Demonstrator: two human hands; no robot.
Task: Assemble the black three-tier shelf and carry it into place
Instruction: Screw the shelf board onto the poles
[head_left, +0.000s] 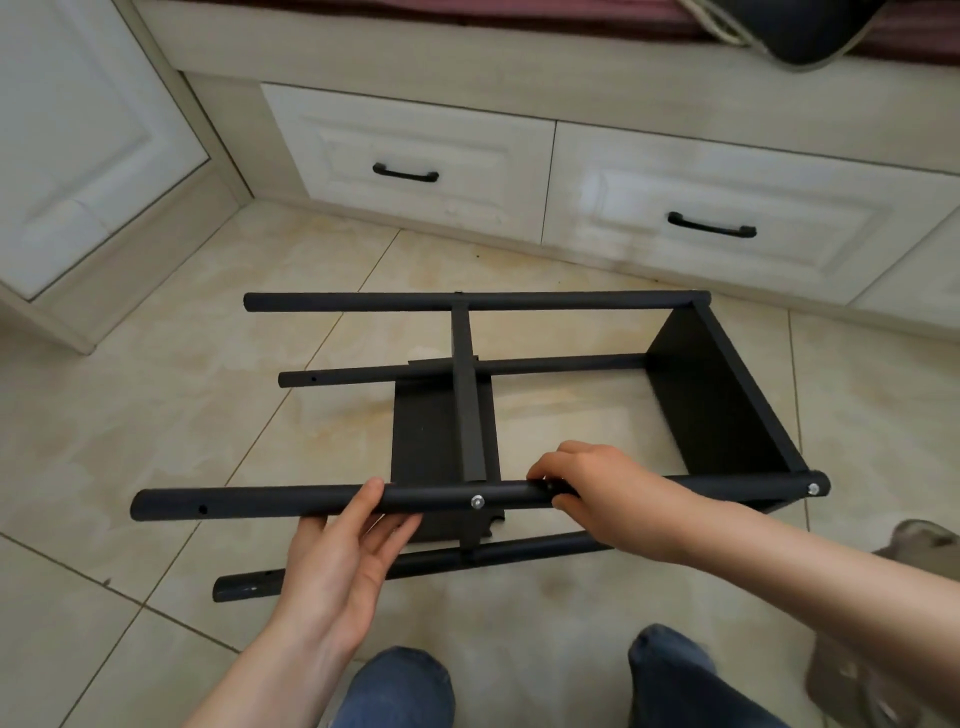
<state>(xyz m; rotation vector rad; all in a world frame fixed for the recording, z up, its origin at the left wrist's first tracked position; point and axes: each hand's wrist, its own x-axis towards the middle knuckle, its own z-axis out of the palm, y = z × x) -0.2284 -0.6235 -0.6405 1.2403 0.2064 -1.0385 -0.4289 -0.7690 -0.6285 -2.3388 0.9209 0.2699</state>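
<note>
Left hand, right hand both grip near pole of sideways shelf

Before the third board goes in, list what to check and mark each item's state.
1. Left hand grips the near top pole to steady it: ok.
2. Middle board fastened to that pole, screw head showing: ok.
3. End board fastened, end screw showing: ok.
4. Third-tier hole filled: not ok, it is empty and no board sits there.
5. Right hand grips the same pole; whether its fingers are working a fastener: cannot tell.
</note>
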